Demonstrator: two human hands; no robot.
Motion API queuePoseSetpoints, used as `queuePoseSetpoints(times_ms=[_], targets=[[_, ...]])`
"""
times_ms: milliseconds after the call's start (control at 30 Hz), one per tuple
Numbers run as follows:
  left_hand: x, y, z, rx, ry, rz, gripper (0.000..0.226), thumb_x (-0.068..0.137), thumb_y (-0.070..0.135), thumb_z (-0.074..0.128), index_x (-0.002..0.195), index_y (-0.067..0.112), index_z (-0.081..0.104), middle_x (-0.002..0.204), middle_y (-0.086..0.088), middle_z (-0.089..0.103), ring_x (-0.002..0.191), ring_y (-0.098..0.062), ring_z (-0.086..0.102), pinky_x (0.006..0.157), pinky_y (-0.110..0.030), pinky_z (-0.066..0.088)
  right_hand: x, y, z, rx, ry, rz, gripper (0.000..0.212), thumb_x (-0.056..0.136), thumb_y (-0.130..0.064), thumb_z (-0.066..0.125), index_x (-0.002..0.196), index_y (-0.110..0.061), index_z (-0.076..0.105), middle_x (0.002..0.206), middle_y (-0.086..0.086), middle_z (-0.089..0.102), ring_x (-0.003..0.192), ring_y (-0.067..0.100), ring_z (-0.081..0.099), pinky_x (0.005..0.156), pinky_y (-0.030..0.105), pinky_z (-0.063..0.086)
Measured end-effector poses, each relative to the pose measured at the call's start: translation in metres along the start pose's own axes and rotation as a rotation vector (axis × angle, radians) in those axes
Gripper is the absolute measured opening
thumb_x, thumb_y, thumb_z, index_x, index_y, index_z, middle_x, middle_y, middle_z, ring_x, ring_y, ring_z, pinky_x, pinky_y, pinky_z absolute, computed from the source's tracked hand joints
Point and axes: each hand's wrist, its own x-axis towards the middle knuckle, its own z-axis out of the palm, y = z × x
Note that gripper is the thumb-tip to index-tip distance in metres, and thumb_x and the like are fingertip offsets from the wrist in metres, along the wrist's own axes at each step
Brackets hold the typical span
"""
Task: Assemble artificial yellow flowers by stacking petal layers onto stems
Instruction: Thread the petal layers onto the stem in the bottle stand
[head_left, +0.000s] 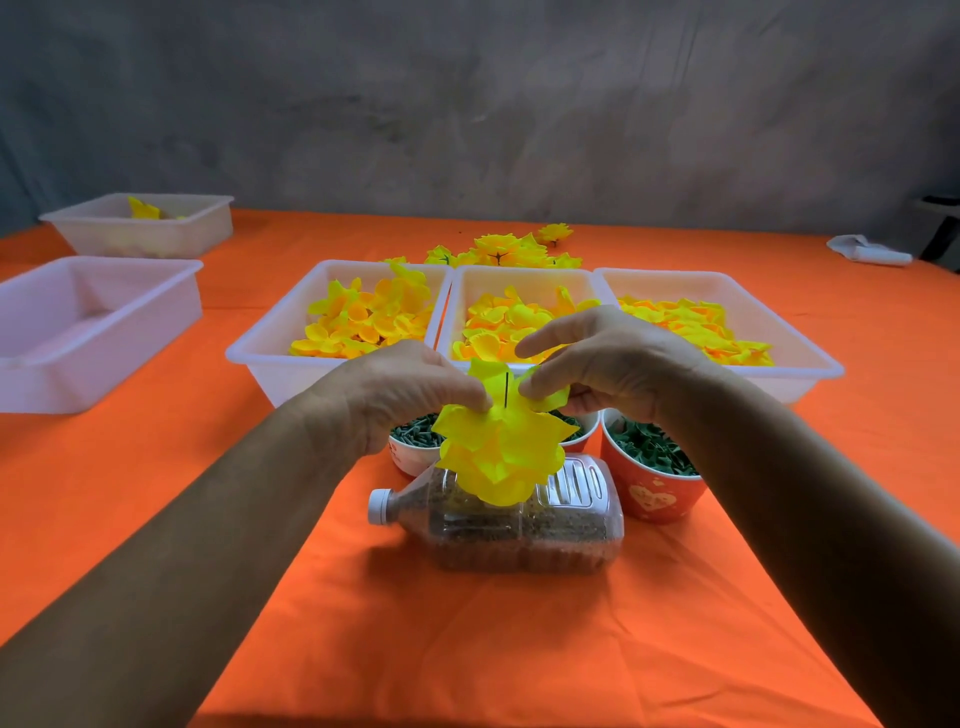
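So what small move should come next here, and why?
Probably slide the top petal layer down the thin stem onto the stacked flower. Both the left hand and right hand pinch it, and bare stem shows above the stack.

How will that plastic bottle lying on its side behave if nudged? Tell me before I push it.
The plastic bottle probably slides or rocks rather than rolls: its body looks boxy and flat-sided. It seems heavy for its size, being largely filled with brown granules. The white cap is on, so spilling looks unlikely.
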Motion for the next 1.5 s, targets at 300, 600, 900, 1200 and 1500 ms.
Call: queuePoseSetpoints(times_ms=[300,600,900,1200,1500], targets=[[-0.001,-0.001,0.004,0.002,0.01,0.007,0.018,0.071,0.022,0.079,0.065,0.014,0.064,0.069,-0.002,0.053,0.064,-0.014,0.043,0.056,-0.027,0.029,0.001,0.004,0.004,-0.084,0.02,0.009,0.031,0.073,-0.005,0.077,0.099,-0.019,0.069,0.076,-0.003,0.059,0.067,0.01,0.054,0.047,0.017,0.045],[0.001,-0.001,0.007,-0.018,0.019,-0.008,0.016,0.069,0.019,0.08,0.069,0.01,0.068,0.089,-0.011,0.064,0.085,-0.022,0.054,0.069,-0.03,0.036,0.0,0.006,0.008,-0.131,0.047,0.005,0.035,0.072,-0.005,0.077,0.104,-0.016,0.069,0.074,-0.002,0.061,0.065,0.01,0.054,0.046,0.017,0.042],[0.003,-0.009,0.01,-0.028,0.038,-0.003,0.02,0.074,0.019,0.078,0.079,0.001,0.069,0.112,-0.021,0.066,0.111,-0.026,0.058,0.085,-0.032,0.04,0.0,0.011,0.012,-0.142,0.047,0.013,0.033,0.072,-0.004,0.076,0.103,-0.014,0.069,0.077,-0.001,0.061,0.063,0.01,0.052,0.044,0.016,0.042],[0.002,-0.01,0.013,-0.001,0.005,0.027,0.019,0.074,0.016,0.078,0.061,0.013,0.065,0.106,-0.009,0.068,0.105,-0.019,0.056,0.082,-0.029,0.039,0.006,0.017,0.015,-0.121,0.038,-0.015,0.033,0.071,0.001,0.076,0.098,-0.016,0.068,0.083,0.001,0.062,0.061,0.012,0.053,0.047,0.018,0.043],[0.003,-0.015,0.015,0.038,0.0,0.044,0.018,0.074,0.017,0.078,0.067,0.006,0.065,0.092,-0.005,0.065,0.093,-0.018,0.055,0.079,-0.03,0.041,0.007,0.024,0.018,-0.148,0.045,-0.044,0.032,0.07,0.003,0.076,0.089,-0.021,0.065,0.098,0.01,0.066,0.056,0.011,0.054,0.049,0.019,0.045]])
